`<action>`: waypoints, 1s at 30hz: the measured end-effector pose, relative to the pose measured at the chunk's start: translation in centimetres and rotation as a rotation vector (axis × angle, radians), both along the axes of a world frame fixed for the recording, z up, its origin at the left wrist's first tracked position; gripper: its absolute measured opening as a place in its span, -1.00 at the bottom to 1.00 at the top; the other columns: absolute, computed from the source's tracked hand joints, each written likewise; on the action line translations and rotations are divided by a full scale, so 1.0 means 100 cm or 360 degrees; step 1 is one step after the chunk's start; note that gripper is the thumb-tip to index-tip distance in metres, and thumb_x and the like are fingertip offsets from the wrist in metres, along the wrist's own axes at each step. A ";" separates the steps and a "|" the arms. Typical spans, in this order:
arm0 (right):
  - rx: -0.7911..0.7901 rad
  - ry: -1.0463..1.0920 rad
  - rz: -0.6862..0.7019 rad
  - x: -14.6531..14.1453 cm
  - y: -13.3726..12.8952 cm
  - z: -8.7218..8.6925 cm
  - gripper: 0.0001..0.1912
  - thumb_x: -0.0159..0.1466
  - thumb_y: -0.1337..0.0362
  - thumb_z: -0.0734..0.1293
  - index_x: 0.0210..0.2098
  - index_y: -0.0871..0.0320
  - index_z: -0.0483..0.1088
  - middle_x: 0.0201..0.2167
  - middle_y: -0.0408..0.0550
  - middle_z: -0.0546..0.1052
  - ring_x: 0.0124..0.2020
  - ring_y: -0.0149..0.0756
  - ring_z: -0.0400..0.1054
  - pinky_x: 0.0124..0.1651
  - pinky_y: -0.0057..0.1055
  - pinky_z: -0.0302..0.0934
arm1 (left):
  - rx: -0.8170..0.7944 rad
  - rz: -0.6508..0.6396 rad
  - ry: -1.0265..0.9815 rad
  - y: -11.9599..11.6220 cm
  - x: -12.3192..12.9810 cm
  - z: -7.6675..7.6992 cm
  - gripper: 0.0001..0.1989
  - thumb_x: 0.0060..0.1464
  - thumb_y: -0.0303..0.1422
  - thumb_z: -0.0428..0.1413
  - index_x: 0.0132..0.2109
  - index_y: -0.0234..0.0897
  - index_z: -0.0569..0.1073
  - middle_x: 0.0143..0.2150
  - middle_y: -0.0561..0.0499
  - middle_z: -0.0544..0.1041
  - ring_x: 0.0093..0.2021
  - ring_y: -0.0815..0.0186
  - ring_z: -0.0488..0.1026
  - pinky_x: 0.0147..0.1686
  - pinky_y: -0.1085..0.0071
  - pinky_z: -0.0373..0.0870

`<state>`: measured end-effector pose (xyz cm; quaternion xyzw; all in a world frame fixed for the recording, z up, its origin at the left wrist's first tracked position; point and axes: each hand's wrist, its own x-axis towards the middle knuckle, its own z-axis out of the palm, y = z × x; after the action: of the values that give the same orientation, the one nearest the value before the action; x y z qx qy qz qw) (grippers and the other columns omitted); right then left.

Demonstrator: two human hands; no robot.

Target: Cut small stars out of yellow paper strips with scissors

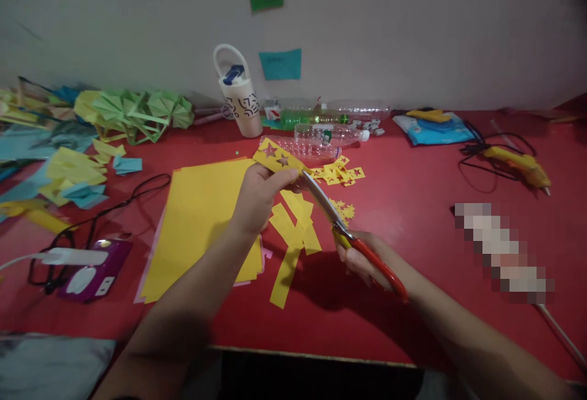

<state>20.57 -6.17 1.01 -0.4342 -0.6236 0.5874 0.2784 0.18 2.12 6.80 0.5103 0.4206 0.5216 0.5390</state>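
Note:
My left hand point(263, 195) pinches a yellow paper strip point(276, 156) with star-shaped holes in it. In my right hand point(362, 262) is a pair of scissors point(337, 222) with red handles, its blade tips at the strip's right end beside my left thumb. Whether the blades have paper between them I cannot tell. Below the strip lie several plain yellow paper strips point(293, 222) on the table. Behind the blades are small yellow pieces with star holes point(339, 172) and a little pile of cut-out yellow stars point(343, 210). A stack of yellow paper sheets point(197, 229) lies to the left.
Clear plastic bottles point(330, 135) lie at the back beside a white tumbler point(241, 106). Folded paper shapes point(142, 112) fill the back left. A purple power strip point(96, 271) with cords is at left. On the right are a yellow glue gun point(518, 164) and a blue packet point(431, 129).

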 end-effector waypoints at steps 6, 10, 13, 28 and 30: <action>-0.0038 0.0065 -0.0010 0.003 -0.001 -0.010 -0.36 0.18 -0.41 0.18 -0.47 0.08 0.13 -0.70 -0.33 0.14 -0.71 -0.52 0.00 -0.63 -0.47 -0.01 | -0.0022 -0.0072 0.0082 0.002 -0.004 -0.003 -0.88 -0.18 -0.33 0.21 -0.49 -0.31 0.51 -0.52 0.02 0.55 -0.44 0.31 0.53 -0.32 0.34 0.56; -0.0028 0.0086 -0.0010 0.004 -0.001 -0.014 -0.36 0.18 -0.40 0.18 -0.47 0.08 0.15 -0.70 -0.32 0.15 -0.70 -0.51 0.01 -0.61 -0.46 0.01 | -0.0021 -0.0130 0.0134 0.003 -0.004 -0.004 -0.90 -0.19 -0.35 0.20 -0.46 -0.30 0.53 -0.50 0.02 0.56 -0.42 0.31 0.54 -0.31 0.34 0.57; -0.0033 0.0084 -0.0015 0.004 0.000 -0.010 -0.36 0.17 -0.41 0.20 -0.48 0.08 0.13 -0.70 -0.32 0.16 -0.70 -0.51 0.01 -0.62 -0.47 -0.01 | -0.0013 -0.0180 0.0140 0.003 -0.004 -0.004 -0.92 -0.19 -0.37 0.19 -0.47 -0.30 0.52 -0.49 0.02 0.57 -0.44 0.33 0.54 -0.34 0.36 0.57; -0.0126 0.0046 -0.0035 0.002 -0.001 -0.003 -0.36 0.19 -0.39 0.19 -0.51 0.07 0.12 -0.73 -0.35 0.17 -0.75 -0.53 0.02 -0.53 -0.41 0.26 | 0.0019 -0.0189 0.0179 0.004 -0.004 -0.006 -0.91 -0.18 -0.36 0.18 -0.46 -0.30 0.51 -0.51 0.05 0.54 -0.44 0.33 0.54 -0.28 0.32 0.59; -0.0148 0.0052 -0.0033 0.002 -0.001 -0.003 -0.37 0.20 -0.39 0.19 -0.51 0.07 0.12 -0.74 -0.35 0.16 -0.76 -0.54 0.02 -0.53 -0.40 0.28 | 0.0027 -0.0198 0.0158 0.005 -0.005 -0.006 -0.92 -0.20 -0.37 0.18 -0.47 -0.30 0.51 -0.52 0.06 0.54 -0.45 0.34 0.53 -0.29 0.33 0.59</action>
<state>20.81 -6.26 0.69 -0.4433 -0.5866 0.6199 0.2742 -0.32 2.63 6.25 0.5653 0.4098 0.4647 0.5446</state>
